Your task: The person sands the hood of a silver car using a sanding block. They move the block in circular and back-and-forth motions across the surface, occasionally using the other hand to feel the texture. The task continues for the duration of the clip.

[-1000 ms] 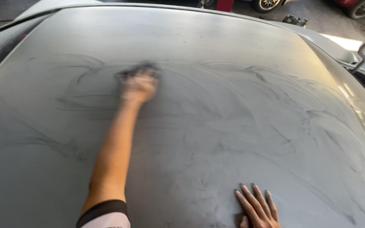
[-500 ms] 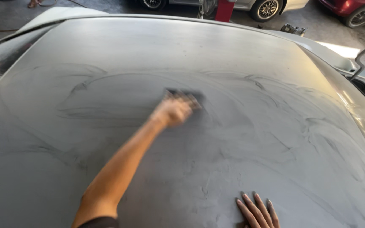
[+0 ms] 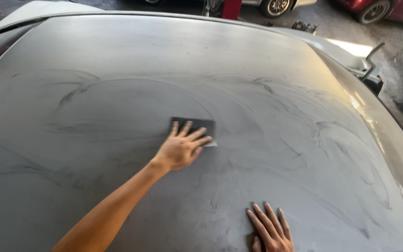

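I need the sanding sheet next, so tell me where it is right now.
In the head view the dark sanding sheet lies flat near the middle of the grey car roof, pressed under the fingers of the left hand, up and left of the right hand.

Car panel (image 3: 267,60): sheet metal by its look, grey, matt, dull all over, coated with fine dust and marked by dark curved wipe streaks. Near the panel's middle, a dark sanding sheet (image 3: 197,125): thin, flat, matt, paper-like. Beyond the panel's far right corner, a red car (image 3: 397,9) shows glossy paint, and the floor (image 3: 341,25) looks like rough concrete.
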Tool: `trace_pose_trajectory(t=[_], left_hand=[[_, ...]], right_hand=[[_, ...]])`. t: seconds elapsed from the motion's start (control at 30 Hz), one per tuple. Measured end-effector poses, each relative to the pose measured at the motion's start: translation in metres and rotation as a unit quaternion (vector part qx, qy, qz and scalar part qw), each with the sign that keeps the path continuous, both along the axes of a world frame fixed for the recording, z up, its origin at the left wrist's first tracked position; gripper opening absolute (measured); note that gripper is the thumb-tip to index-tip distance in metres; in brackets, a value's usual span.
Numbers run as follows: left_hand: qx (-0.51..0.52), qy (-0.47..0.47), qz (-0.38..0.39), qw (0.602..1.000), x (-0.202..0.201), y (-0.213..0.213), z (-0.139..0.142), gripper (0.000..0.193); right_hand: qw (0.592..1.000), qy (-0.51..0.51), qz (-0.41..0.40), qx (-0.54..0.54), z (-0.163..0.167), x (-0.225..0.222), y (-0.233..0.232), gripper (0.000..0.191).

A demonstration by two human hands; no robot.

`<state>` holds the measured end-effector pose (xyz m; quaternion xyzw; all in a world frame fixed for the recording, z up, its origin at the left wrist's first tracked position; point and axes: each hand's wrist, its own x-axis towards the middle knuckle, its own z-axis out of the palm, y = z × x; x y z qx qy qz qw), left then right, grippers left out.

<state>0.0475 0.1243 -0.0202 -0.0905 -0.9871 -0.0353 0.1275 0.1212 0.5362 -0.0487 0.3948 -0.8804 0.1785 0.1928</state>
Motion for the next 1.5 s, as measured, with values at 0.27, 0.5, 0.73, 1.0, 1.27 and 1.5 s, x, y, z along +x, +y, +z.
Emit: trace_pose_trajectory(t=[0.27, 0.5, 0.73, 1.0, 1.27, 1.5], left_hand=[[0.210, 0.006, 0.457, 0.864, 0.033, -0.235, 0.047, 0.060], [0.048, -0.015, 0.228, 0.972, 0.097, -0.124, 0.001, 0.050], [-0.073, -0.173, 0.101, 0.977, -0.017, -0.089, 0.050, 0.054], [0.120, -0.013, 0.469, 0.875, 0.101, -0.222, 0.033, 0.053], [-0.027, -0.162, -0.041, 0.986, -0.065, 0.083, 0.055, 0.051], [0.134, -0.011, 0.435, 0.890, -0.047, -0.135, 0.050, 0.053]], right_hand=[[1.000, 0.018, -0.002, -0.010, -0.012, -0.007, 0.001, 0.062], [0.998, 0.054, 0.008, -0.030, -0.036, -0.010, 0.007, 0.058], [0.989, 0.145, -0.011, -0.015, -0.079, -0.035, 0.001, 0.051], [0.995, 0.067, -0.035, -0.057, -0.061, -0.014, 0.002, 0.044], [0.995, 0.080, -0.015, -0.065, -0.045, -0.017, -0.007, 0.048], [0.996, -0.031, 0.064, -0.046, -0.018, -0.011, 0.010, 0.063]])
